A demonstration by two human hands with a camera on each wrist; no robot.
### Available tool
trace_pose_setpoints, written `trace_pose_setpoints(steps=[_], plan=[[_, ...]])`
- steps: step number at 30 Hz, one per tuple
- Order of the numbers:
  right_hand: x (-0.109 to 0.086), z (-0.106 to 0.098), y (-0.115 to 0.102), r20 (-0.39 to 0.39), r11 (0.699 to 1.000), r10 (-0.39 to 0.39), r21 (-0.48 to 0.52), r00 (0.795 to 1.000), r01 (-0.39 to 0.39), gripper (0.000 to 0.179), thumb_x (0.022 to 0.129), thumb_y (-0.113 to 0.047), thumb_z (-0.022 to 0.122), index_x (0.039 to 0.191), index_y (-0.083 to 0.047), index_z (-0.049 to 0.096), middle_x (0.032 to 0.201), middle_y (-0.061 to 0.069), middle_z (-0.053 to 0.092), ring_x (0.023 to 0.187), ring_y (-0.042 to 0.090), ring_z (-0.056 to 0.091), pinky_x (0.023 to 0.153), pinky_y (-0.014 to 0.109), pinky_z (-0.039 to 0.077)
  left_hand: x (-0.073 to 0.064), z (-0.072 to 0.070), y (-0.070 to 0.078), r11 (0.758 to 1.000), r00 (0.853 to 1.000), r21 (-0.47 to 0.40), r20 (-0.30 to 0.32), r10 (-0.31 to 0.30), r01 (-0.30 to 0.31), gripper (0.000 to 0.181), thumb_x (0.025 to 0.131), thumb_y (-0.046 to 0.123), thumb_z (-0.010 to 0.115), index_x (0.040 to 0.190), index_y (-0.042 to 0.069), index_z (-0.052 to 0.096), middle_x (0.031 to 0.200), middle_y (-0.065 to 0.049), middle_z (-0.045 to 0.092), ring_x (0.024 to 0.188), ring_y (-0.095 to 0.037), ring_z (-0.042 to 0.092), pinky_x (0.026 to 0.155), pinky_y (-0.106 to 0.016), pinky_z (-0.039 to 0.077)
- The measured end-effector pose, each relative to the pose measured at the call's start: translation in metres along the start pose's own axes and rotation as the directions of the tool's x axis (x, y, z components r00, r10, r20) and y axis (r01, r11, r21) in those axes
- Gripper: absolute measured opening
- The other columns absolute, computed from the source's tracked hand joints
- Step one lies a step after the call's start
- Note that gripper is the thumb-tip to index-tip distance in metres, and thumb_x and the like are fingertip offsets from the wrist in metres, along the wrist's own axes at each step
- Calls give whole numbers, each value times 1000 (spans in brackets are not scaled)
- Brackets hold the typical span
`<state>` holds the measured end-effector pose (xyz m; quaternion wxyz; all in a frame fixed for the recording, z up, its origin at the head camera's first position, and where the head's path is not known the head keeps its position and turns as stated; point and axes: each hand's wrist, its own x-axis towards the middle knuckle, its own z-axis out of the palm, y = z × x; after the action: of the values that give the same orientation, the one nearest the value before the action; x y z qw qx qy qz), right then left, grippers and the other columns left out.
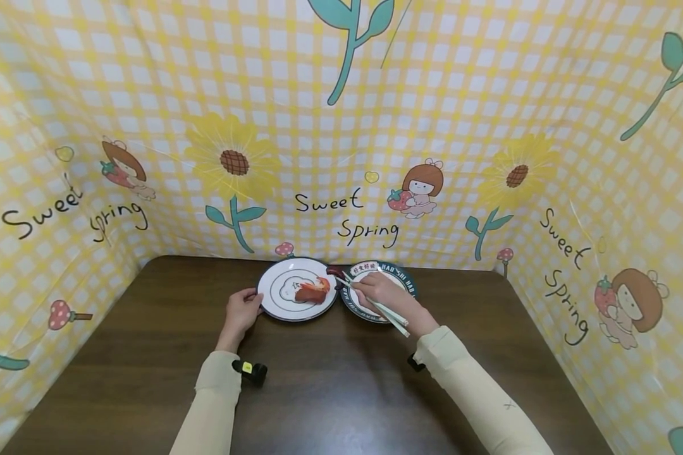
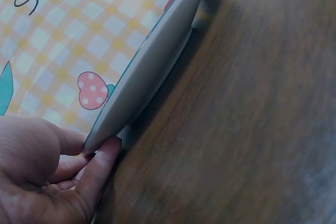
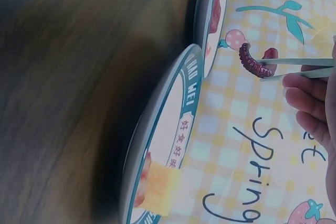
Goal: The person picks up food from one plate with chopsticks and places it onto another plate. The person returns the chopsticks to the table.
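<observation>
My left hand [image 1: 243, 313] pinches the left rim of a white plate [image 1: 274, 300], thumb and fingers on either side of the edge in the left wrist view. On that plate lie reddish-brown and orange food pieces [image 1: 313, 292]. My right hand [image 1: 384, 291] holds a pair of pale chopsticks [image 1: 397, 321]. Between their tips is a dark red, curled octopus tentacle [image 3: 254, 66] with suckers, raised between the two plates. A green-rimmed plate [image 1: 403, 278] stands under the right hand, which partly covers it. In the right wrist view it carries a yellow block of food [image 3: 161, 188] beside a reddish piece.
Both plates stand side by side at the back of a dark wooden table [image 1: 319, 392]. Behind and at the sides hangs a yellow checked cloth [image 1: 319, 145] with printed flowers and lettering. A black wrist strap [image 1: 252, 371] sits on the left sleeve.
</observation>
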<state>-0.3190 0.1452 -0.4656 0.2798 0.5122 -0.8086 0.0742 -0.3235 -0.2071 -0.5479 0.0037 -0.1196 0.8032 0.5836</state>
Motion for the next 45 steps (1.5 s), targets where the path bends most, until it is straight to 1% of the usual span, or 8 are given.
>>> trace_pose_setpoints(steps=[4,10,13,25,31,39,42,45], plan=[[3,4,-3,11,1000,-2,18,1000,1,22,88,-4,70,108,2,76,98,10,75,93,25,68,89,37,57,0,0,0,1000,1000,-1,-3,0,0,50,107,18,50,148,-10,42,133,-29,55,116,-30,61,86,-22,58],[8,12,-7,-39,998,-46,34,998,47,21,86,-5,72,106,1,77,92,8,75,87,23,67,84,34,57,1,0,0,1000,1000,-2,-6,8,-8,49,107,18,50,147,-9,43,133,-28,56,116,-30,61,83,-19,57],[10,16,-10,-38,996,-62,65,997,64,20,86,-5,72,105,2,77,92,9,75,86,23,67,82,34,57,2,0,0,1000,1000,-2,0,4,-4,50,107,18,50,148,-10,43,133,-29,56,115,-30,61,83,-20,58],[18,23,-22,82,993,-73,96,994,65,23,94,-9,67,112,2,75,98,10,76,90,22,68,85,31,57,1,-1,0,1000,1000,-8,4,4,-4,49,107,17,51,147,-11,43,132,-29,56,114,-29,62,84,-22,59],[21,30,-24,35,989,-124,87,992,120,21,92,-8,66,108,3,75,96,10,75,89,24,68,84,31,57,2,-1,0,1000,1000,-15,9,0,0,49,107,18,51,147,-10,43,132,-29,56,115,-30,62,84,-22,59],[25,41,-25,-51,978,-189,85,981,192,21,80,-1,75,101,1,77,90,7,76,80,20,67,76,27,56,2,-1,-2,1000,1000,-4,5,4,-4,49,107,17,51,147,-10,44,131,-28,57,111,-28,63,82,-21,58],[27,42,-26,-44,975,-183,118,982,187,19,82,0,73,101,1,77,90,7,76,81,19,67,77,27,56,3,0,-3,1000,1000,-11,2,12,-12,48,107,17,51,146,-10,45,131,-28,57,109,-27,63,80,-19,58],[27,41,-27,4,973,-141,187,990,138,18,86,0,70,102,2,77,92,9,75,85,20,67,80,29,57,3,-1,-4,1000,1000,-19,2,16,-15,48,107,16,51,146,-12,45,131,-29,57,110,-28,63,80,-20,58]])
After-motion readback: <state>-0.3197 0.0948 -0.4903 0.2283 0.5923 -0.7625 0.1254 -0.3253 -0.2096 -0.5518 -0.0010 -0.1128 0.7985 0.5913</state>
